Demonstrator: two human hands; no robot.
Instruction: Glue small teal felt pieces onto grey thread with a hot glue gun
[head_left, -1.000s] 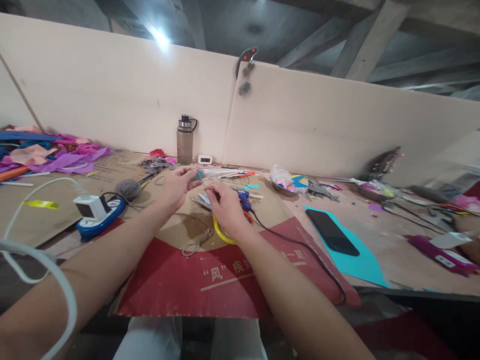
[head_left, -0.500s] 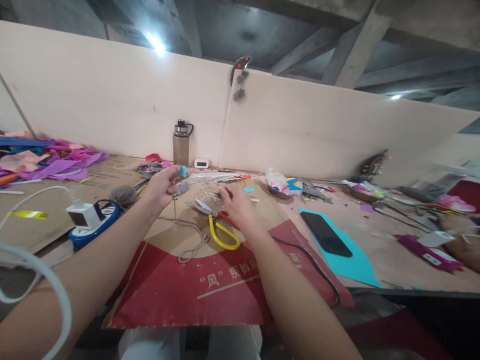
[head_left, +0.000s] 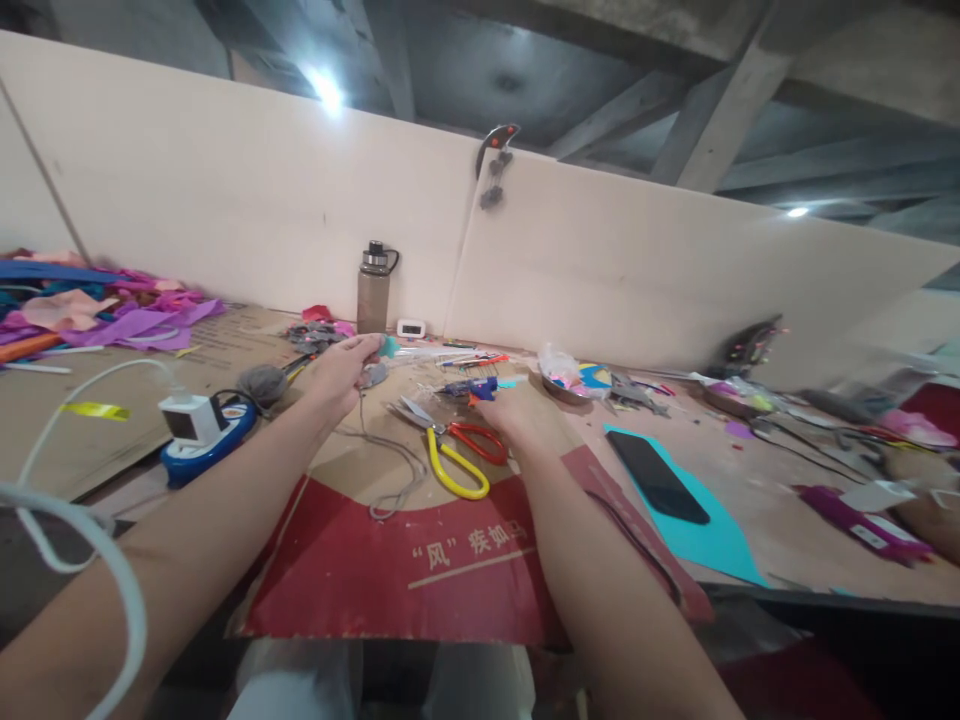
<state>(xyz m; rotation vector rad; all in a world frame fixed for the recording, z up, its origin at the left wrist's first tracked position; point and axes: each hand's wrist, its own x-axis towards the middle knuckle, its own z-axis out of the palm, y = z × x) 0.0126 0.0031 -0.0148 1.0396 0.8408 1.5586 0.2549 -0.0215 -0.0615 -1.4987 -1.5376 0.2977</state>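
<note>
My left hand (head_left: 341, 375) pinches a small teal cut-out piece (head_left: 388, 346) between thumb and fingertips, above the far part of the cardboard. The fingers of my right hand (head_left: 510, 412) are closed around a blue glue gun (head_left: 480, 388) with an orange trigger; its nozzle points left, and the hand hides much of its handle. Just in front of the gun lie scissors (head_left: 442, 430) with one yellow and one red handle, blades apart. A loop of grey cord (head_left: 405, 480) is beside them on the red and brown cardboard (head_left: 360, 590).
A bottle (head_left: 373, 295) and a small white digital display (head_left: 411, 328) stand by the partition. On the left are a blue power strip (head_left: 210, 445), grey yarn (head_left: 262, 383) and colourful scraps (head_left: 127, 320). A phone (head_left: 656, 475) rests on a teal sheet (head_left: 712, 550) to the right.
My right hand has shifted right and nearer, bringing the glue gun into plain sight. My left hand still holds the teal piece, now turned differently. The view has shifted slightly.
</note>
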